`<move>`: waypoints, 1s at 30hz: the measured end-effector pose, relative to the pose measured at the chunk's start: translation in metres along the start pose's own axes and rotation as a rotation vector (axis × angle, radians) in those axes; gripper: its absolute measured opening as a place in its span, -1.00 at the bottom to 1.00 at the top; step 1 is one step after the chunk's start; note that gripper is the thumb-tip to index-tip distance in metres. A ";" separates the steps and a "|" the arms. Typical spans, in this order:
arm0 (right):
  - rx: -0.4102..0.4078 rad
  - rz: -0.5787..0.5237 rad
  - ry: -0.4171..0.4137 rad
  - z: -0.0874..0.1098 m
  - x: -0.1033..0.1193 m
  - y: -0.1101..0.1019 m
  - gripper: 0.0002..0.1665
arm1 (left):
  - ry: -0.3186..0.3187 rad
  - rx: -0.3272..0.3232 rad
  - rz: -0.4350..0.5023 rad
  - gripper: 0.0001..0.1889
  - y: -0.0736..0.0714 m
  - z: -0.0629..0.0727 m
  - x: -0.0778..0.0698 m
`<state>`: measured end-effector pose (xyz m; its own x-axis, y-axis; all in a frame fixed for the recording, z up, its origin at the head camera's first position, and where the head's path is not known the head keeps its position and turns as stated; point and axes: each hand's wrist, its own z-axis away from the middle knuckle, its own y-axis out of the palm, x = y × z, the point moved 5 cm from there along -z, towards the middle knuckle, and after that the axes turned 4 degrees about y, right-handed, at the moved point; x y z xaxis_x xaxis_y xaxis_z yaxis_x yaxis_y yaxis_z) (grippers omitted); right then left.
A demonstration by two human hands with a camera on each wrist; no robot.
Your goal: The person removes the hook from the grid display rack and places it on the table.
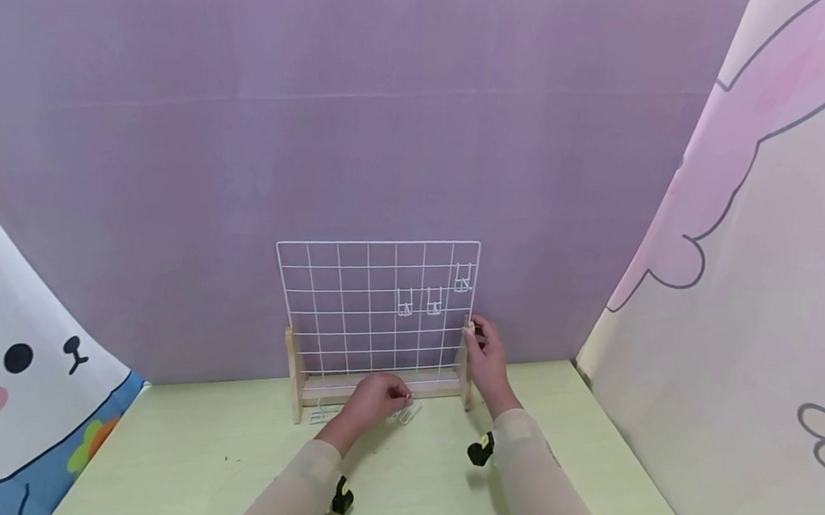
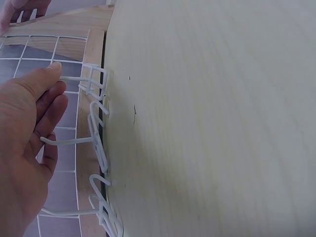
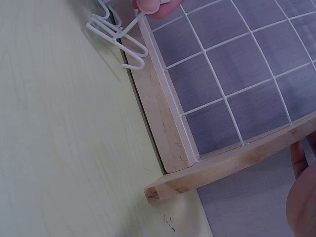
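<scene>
At the head view's lower centre, the left hand (image 1: 373,402) pinched a white hook (image 2: 90,79) beside loose hooks (image 2: 98,143); right of it, the right hand (image 1: 489,364) gripped a wooden post (image 1: 467,375). Lying so close, neighbours could have snagged the lifted hook. No container showed; the wire grid (image 1: 370,290) carried three hung hooks (image 1: 434,302).

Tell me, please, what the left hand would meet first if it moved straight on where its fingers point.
Probably the right wooden post, past the hook the left hand pinches; depth is hard to judge.
</scene>
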<state>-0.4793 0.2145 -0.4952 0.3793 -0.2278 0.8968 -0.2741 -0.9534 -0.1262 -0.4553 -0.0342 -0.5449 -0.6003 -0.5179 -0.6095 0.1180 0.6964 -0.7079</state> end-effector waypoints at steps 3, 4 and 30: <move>0.001 -0.019 -0.005 -0.001 0.000 0.000 -0.60 | -0.007 0.002 0.007 -0.94 0.001 0.000 0.001; 0.000 -0.023 -0.007 -0.001 0.001 0.000 -0.60 | -0.005 0.002 0.007 -0.94 0.001 0.000 0.001; 0.003 -0.010 -0.001 -0.001 -0.001 -0.001 -0.63 | -0.021 0.024 -0.007 -0.90 0.004 0.002 0.003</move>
<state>-0.4799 0.2152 -0.4954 0.3834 -0.2184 0.8974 -0.2679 -0.9562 -0.1182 -0.4546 -0.0339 -0.5501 -0.5841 -0.5332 -0.6119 0.1332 0.6807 -0.7203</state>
